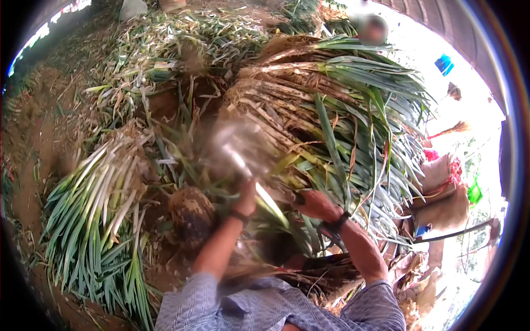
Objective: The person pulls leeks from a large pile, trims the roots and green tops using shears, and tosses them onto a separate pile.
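My left hand (247,197) is closed around a long green onion (269,205). Its white stem points up and away from me, and its green leaves trail down to the right. A pale motion blur surrounds the root end. To the right, my right hand (319,206) has its fingers wrapped around a dark-handled tool (298,197) beside the stem; I cannot tell what kind it is. Beyond my hands lies a big heap of unpeeled green onions (353,118), with earthy roots to the left and leaves to the right. Dark bands circle both wrists.
On the ground at left lies a bunch of cleaned green onions (94,212) with white stems. Stripped leaves and skins (182,41) litter the back. A mottled brown rounded thing (190,212) is left of my forearm. Sacks (441,193) stand at right.
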Tool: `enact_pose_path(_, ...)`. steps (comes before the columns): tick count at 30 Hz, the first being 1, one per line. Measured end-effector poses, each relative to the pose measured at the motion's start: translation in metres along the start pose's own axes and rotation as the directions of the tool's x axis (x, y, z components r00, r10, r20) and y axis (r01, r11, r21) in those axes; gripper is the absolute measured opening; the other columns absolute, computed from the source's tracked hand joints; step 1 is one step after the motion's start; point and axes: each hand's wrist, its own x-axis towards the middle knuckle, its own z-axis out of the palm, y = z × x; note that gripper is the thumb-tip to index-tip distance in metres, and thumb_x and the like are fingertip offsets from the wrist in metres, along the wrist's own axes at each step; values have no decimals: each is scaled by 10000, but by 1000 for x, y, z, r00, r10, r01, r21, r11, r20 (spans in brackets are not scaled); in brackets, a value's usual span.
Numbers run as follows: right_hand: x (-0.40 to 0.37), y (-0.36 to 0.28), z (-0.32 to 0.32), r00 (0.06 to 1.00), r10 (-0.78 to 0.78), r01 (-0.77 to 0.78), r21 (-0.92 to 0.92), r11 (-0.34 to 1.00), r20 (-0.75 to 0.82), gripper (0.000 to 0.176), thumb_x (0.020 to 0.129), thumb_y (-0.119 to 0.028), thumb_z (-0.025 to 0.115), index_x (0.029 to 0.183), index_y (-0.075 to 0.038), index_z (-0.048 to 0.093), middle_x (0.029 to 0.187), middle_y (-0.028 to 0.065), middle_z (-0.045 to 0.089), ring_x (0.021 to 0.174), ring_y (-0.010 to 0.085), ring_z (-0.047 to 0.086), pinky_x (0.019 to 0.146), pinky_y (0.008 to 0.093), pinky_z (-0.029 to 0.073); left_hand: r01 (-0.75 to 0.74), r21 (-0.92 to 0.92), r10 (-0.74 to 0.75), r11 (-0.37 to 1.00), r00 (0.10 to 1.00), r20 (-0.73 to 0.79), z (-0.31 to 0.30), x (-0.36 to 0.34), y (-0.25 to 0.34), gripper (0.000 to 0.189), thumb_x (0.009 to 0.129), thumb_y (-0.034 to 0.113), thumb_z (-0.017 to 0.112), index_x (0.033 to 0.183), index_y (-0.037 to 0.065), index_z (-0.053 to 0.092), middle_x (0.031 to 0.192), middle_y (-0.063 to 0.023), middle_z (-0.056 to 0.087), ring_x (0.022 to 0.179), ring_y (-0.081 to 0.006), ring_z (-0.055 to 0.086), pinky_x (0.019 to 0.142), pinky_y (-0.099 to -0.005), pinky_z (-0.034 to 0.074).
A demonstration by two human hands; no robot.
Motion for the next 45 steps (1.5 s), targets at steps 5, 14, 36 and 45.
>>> enact_pose_path(5, -54, 43, 6, 980, 185, -182, -48, 982, 67, 344, 868, -389, 635, 913, -53, 691, 861, 204, 692, 821, 394, 663, 750, 493, 506, -116, 36, 116, 993, 993, -16, 1, -14, 6, 308, 835, 241, 751, 1048, 52, 633, 985, -26, 614, 924, -167, 556, 812, -335, 447)
enact_pose_path(14, -90, 64, -31, 955, 297, -297, -13, 955, -23, 348, 848, -399, 649, 903, -56, 669, 801, 186, 681, 775, 394, 657, 702, 496, 496, 64, 301, -98, 951, 990, 98, 25, 2, 23, 301, 950, 332, 644, 1006, 36, 650, 838, -92, 685, 720, -195, 673, 663, -324, 540)
enact_pose_path(36, -31, 61, -25, 984, 173, -167, -91, 982, 53, 393, 828, -422, 646, 898, -36, 667, 824, 201, 677, 808, 416, 647, 723, 511, 492, -226, 449, 225, 864, 973, 57, 37, -2, 50, 274, 810, 241, 702, 882, -24, 705, 858, -102, 701, 735, -193, 645, 667, -337, 486)
enact_pose_path(45, 16, 10, -38, 991, 119, -120, 17, 993, 53, 420, 824, -431, 624, 984, -50, 701, 887, 224, 692, 838, 408, 668, 755, 505, 514, 36, -7, -35, 999, 998, 50, 2, 27, 18, 273, 836, 185, 724, 1056, 59, 622, 942, -104, 707, 781, -242, 672, 656, -454, 569)
